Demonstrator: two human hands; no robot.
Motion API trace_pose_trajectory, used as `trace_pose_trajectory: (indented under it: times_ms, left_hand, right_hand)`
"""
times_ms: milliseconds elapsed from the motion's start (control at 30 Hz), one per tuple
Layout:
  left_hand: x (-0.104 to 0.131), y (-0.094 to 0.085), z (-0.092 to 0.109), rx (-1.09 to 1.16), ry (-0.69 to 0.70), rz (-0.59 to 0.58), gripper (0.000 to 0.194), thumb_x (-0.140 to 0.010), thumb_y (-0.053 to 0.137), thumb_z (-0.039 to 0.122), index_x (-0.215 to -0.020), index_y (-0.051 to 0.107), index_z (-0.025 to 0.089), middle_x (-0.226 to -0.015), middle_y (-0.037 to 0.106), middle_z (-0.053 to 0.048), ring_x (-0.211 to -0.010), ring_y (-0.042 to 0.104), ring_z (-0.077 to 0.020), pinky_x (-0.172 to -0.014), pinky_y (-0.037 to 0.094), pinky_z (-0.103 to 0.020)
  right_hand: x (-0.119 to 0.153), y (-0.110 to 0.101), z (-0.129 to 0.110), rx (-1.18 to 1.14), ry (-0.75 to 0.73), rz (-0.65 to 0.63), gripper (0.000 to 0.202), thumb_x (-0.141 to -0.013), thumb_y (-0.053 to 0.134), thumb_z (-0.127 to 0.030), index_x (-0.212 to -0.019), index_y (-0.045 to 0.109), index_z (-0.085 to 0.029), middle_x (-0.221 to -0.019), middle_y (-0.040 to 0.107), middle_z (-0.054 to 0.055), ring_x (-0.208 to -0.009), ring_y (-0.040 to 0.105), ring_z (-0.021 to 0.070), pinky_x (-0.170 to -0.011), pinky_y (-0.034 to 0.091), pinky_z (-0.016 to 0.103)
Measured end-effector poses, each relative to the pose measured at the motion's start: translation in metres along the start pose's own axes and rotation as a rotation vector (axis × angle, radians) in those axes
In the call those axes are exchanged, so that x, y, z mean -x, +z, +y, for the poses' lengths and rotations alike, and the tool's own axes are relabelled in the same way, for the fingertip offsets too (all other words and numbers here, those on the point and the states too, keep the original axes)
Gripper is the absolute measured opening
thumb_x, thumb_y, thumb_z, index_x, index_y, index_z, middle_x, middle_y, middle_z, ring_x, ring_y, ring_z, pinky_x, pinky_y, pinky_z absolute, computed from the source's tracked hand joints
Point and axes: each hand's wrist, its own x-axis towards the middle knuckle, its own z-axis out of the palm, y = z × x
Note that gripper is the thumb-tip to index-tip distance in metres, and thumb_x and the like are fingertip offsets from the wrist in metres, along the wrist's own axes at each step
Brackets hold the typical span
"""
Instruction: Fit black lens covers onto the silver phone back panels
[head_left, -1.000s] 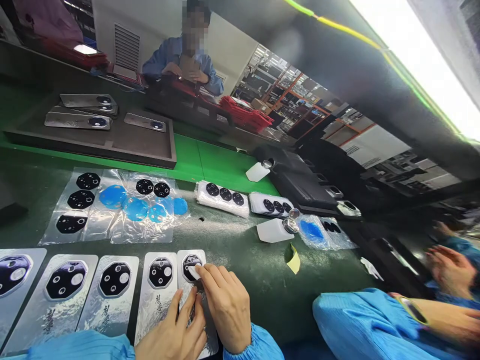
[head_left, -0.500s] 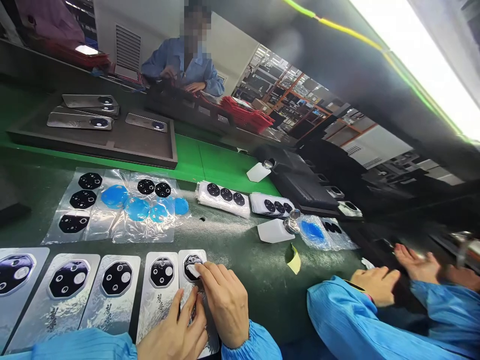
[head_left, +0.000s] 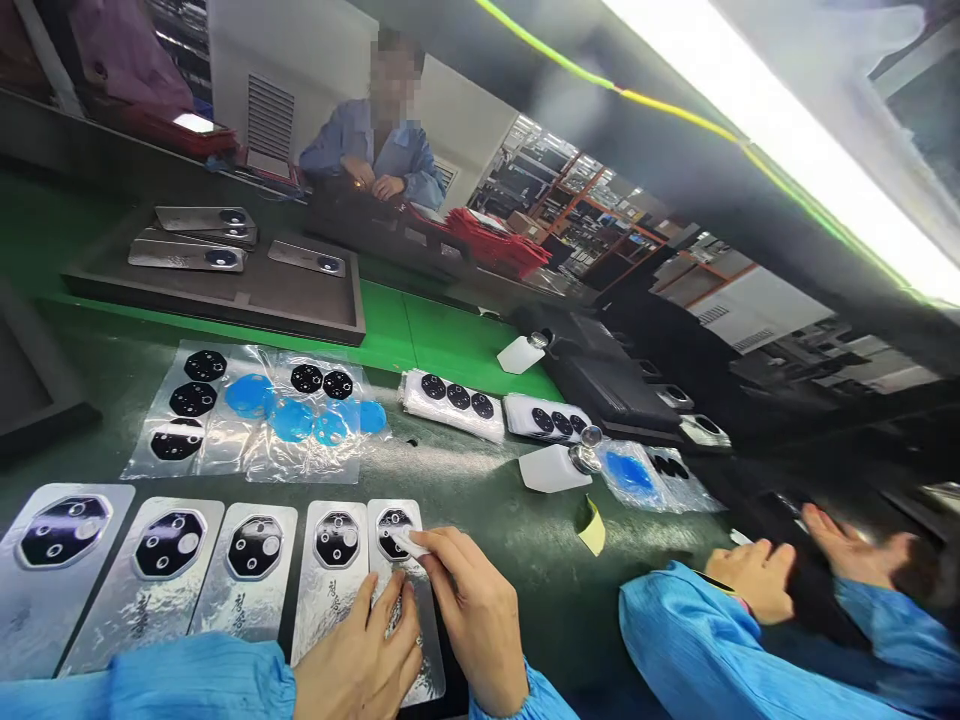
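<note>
Several silvery phone back covers with black octagonal camera areas lie in a row along the near side. My left hand rests flat with fingers spread on the rightmost phone back cover and the edge of the neighbouring cover. Between the thumb and fingers of my right hand a small white wipe is pinched. It touches the lower right of the rightmost camera area. Part of this cover is hidden under my hands.
Beyond the covers lie plastic sheets with black octagonal and blue round pieces, and stacked sheets. A white pump bottle and a yellow paper scrap are to the right. A co-worker's hands are at far right; a tray stands behind.
My right hand has shifted slightly with the wipe over the camera area. The view has moved a little, so more of the left side shows. My left hand stays on the covers.
</note>
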Motion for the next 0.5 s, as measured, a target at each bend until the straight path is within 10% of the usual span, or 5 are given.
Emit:
trace_pose_trajectory:
  times_ms: [500]
  left_hand:
    - [0.055, -0.029, -0.014, 0.006, -0.003, -0.056, 0.031, -0.094, 0.050, 0.026, -0.116, 0.068, 0.014, -0.122, 0.068, -0.013, -0.113, 0.061, -0.0240, -0.096, 0.040, -0.041]
  right_hand:
    - [-0.003, 0.032, -0.044, 0.201, -0.198, -0.006, 0.029, -0.104, 0.034, -0.015, -0.098, 0.062, -0.018, -0.079, 0.063, 0.003, -0.070, 0.057, 0.0172, -0.062, 0.035, 0.029]
